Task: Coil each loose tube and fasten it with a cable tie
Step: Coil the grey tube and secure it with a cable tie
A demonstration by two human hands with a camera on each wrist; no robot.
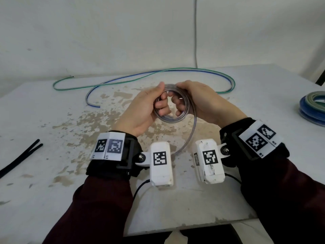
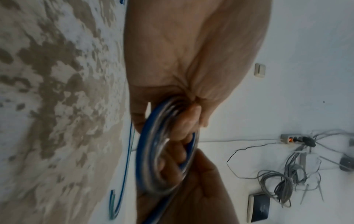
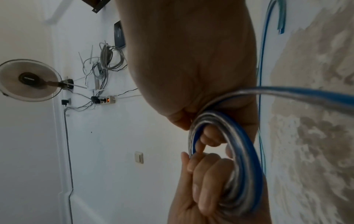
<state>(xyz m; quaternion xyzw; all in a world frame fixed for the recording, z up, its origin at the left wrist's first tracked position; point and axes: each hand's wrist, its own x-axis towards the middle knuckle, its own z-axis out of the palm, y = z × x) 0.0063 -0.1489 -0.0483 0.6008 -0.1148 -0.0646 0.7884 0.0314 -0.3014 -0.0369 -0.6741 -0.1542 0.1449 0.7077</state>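
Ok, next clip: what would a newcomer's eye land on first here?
Both hands, the left hand and right hand, grip a small coil of clear blue-striped tube above the middle of the stained white table. Behind them two long loose tubes, one green and one blue, sprawl across the table, and black cable ties lie at its left edge.

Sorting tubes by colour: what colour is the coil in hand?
Clear coil with a blue stripe; right wrist view.
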